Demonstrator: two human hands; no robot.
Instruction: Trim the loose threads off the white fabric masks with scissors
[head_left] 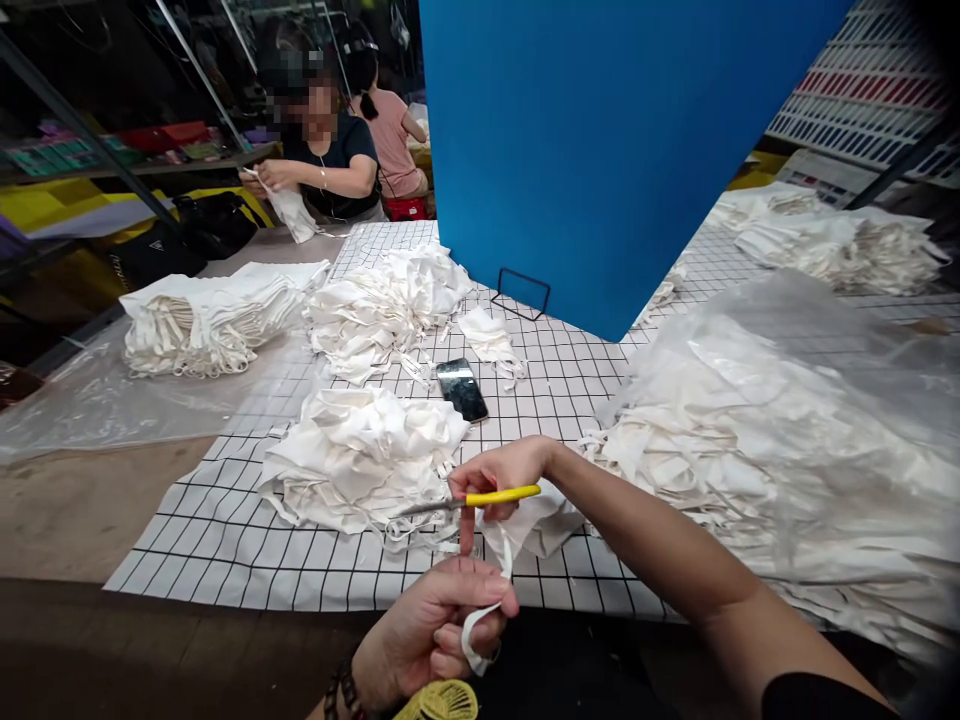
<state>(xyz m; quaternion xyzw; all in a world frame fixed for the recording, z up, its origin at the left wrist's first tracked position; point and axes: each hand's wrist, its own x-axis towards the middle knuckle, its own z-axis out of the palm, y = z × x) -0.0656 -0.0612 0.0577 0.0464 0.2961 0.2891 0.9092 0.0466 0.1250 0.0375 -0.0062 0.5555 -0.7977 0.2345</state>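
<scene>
My right hand [499,472] grips a yellow-handled thread snipper [480,499], its metal tip pointing left over a crumpled pile of white cloth [360,455]. My left hand [435,625] sits at the table's near edge, pinching a white strap [486,610] that runs up to a white cloth piece [536,525] below the snipper.
A black phone [461,389] lies on the black-gridded white sheet [217,540]. More white cloth heaps: folded stack [206,320] at left, pile [390,300] behind, plastic-covered mound [787,440] at right. A blue panel [600,150] stands behind. A person across the table [330,160] handles white cloth.
</scene>
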